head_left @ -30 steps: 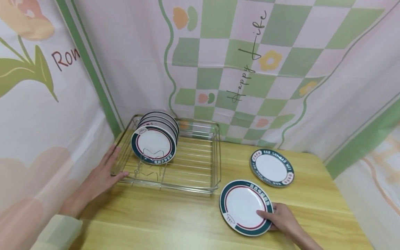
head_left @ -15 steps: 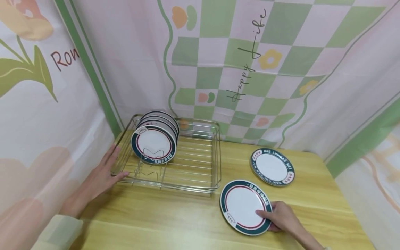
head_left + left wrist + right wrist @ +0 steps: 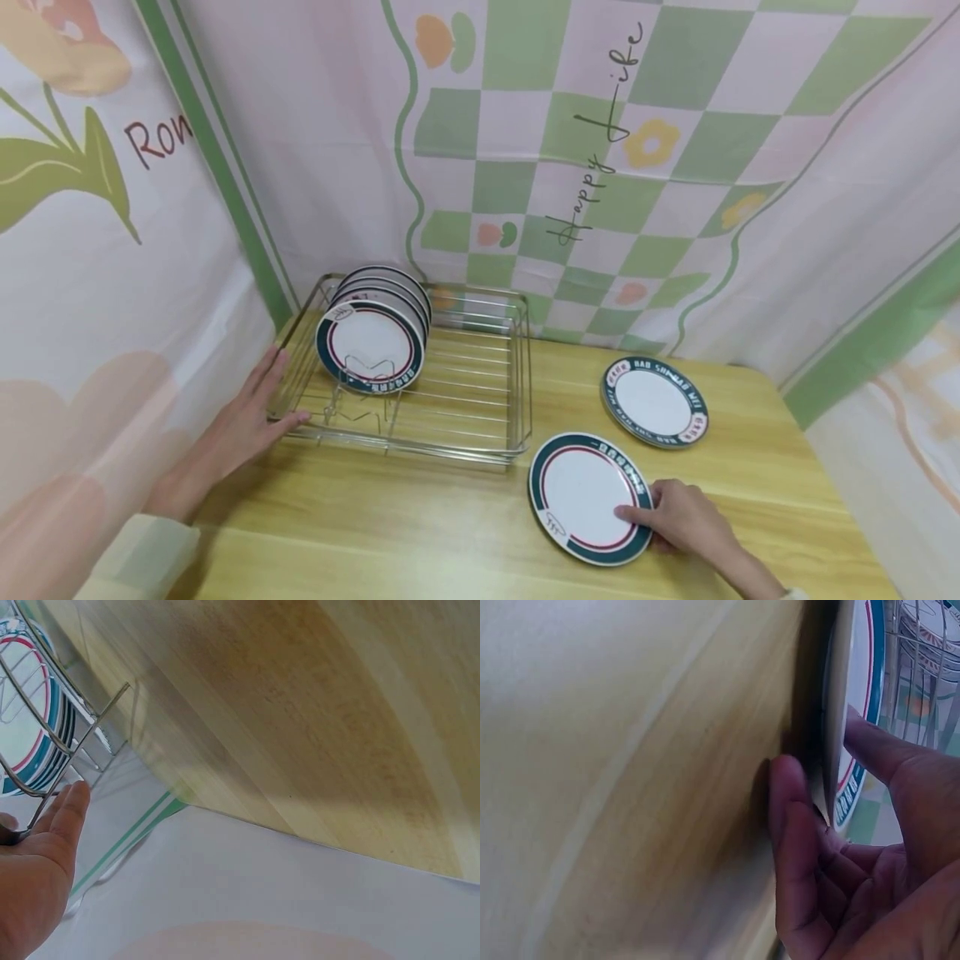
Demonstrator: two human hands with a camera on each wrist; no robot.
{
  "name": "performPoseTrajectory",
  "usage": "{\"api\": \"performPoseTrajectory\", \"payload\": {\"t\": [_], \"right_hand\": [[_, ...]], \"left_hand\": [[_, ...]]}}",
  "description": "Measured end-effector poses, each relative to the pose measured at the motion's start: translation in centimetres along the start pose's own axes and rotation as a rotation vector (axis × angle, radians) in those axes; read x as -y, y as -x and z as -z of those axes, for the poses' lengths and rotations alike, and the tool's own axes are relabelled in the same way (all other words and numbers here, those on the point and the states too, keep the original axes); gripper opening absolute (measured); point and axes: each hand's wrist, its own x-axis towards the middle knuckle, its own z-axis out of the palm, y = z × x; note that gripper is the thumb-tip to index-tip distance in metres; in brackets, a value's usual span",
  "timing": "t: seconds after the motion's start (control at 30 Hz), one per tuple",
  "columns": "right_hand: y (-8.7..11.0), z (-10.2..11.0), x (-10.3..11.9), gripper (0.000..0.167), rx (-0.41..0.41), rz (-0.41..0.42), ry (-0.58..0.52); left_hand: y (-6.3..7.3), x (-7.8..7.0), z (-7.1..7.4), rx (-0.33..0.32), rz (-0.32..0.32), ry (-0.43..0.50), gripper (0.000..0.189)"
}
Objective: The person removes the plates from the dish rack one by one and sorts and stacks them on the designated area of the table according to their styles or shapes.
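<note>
My left hand (image 3: 243, 417) holds the front left corner of a wire dish rack (image 3: 457, 454); the rim runs between thumb and fingers in the left wrist view. Several plates (image 3: 369, 346) with dark green rims stand in a row at the rack's left end. My right hand (image 3: 686, 521) pinches a round white plate (image 3: 585, 492) with a green rim and red ring by its right edge. In the right wrist view the thumb presses the plate's face (image 3: 861, 690) and the fingers lie under it, close over the table.
Another green-rimmed plate (image 3: 652, 404), with lettering, lies on the wooden table (image 3: 390, 533) behind the held plate, right of the rack. A printed cloth (image 3: 510, 167) hangs at the back, with more cloth at both sides.
Both hands keep their places. The held plate and the dish rack stay practically still; only a tiny shift of the right hand shows.
</note>
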Motion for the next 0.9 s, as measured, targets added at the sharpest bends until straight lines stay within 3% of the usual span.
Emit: {"api": "performPoseTrajectory", "payload": {"t": [0.17, 0.43, 0.7, 0.9], "right_hand": [[0.0, 1.5, 0.3, 0.057, -0.034, 0.055, 0.074], [0.0, 5.3, 2.2, 0.083, -0.078, 0.088, 0.187], [0.2, 8.3, 4.5, 0.081, -0.137, 0.196, 0.246], [0.6, 10.1, 7.6, 0.07, -0.202, 0.302, 0.259]], "left_hand": [[0.0, -0.1, 0.0, 0.002, 0.003, -0.001, 0.103], [0.0, -0.1, 0.0, -0.003, 0.003, -0.003, 0.103], [-0.1, -0.1, 0.0, 0.011, 0.008, 0.0, 0.104], [0.0, -0.2, 0.2, 0.017, 0.014, 0.004, 0.103]]}}
